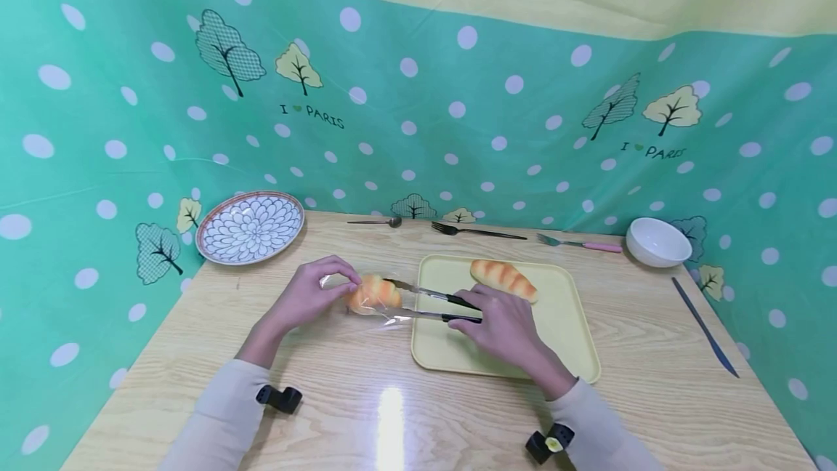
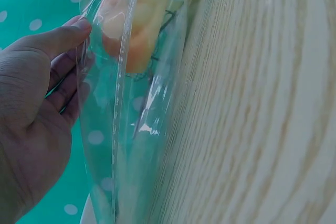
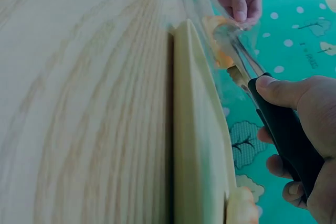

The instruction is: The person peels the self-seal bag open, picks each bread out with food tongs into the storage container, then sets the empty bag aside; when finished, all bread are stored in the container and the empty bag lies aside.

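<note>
In the head view my left hand pinches the edge of a clear plastic bag between thumb and fingers. Inside the bag is a small golden-brown bread roll. My right hand grips metal tongs by their black handles, thumb on top in the right wrist view. The tongs reach left, into the bag, with their tips at the roll, partly hidden by the shiny film. Under the right hand lies a pale yellow tray, bearing a longer striped bread at its far edge.
A patterned plate leans at the back left. Along the back lie a small spoon, a black fork and a pink-handled fork. A white bowl and a dark knife are at the right.
</note>
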Demonstrator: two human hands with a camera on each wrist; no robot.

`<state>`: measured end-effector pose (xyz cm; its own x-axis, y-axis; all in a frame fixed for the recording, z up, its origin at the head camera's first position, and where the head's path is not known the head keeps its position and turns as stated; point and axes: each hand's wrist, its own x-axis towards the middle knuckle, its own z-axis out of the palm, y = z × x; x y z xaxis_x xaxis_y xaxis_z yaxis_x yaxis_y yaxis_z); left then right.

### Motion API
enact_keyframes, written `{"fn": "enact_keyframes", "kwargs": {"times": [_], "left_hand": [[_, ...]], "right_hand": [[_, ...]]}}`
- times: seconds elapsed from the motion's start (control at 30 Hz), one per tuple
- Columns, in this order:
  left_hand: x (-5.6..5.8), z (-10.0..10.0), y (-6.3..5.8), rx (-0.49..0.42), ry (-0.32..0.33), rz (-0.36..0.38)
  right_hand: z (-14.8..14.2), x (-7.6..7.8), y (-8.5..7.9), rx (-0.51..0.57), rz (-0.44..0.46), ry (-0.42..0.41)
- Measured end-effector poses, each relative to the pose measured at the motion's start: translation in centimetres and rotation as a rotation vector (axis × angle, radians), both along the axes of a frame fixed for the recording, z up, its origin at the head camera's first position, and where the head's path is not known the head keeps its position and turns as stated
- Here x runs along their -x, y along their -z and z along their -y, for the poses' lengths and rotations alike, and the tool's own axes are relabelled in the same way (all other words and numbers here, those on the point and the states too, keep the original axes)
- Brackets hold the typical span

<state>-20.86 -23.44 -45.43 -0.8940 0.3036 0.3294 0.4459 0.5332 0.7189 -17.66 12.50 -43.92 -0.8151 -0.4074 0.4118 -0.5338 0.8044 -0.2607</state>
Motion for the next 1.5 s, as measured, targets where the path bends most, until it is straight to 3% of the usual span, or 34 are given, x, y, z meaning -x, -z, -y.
{"fn": "enact_keyframes", "kwargs": {"times": [0.53, 0.83, 1.13, 1.5], "left_hand": [[-0.1, -0.1, -0.2, 0.005, -0.001, -0.004], [-0.1, 0.0, 0.0, 0.023, 0.002, 0.007], [0.0, 0.3, 0.1, 0.043, 0.022, -0.012], [-0.2, 0.7, -0.1, 0.078, 0.015, -0.015]], "right_hand": [[-5.9, -2.5, -0.6, 0.067, -0.073, 0.055], [-9.7, -4.5, 0.0, 0.112, -0.138, 0.094], [-13.1, -6.6, 1.0, 0.100, -0.107, 0.214], [-15.9, -8.3, 2.8, 0.089, -0.082, 0.263]]}}
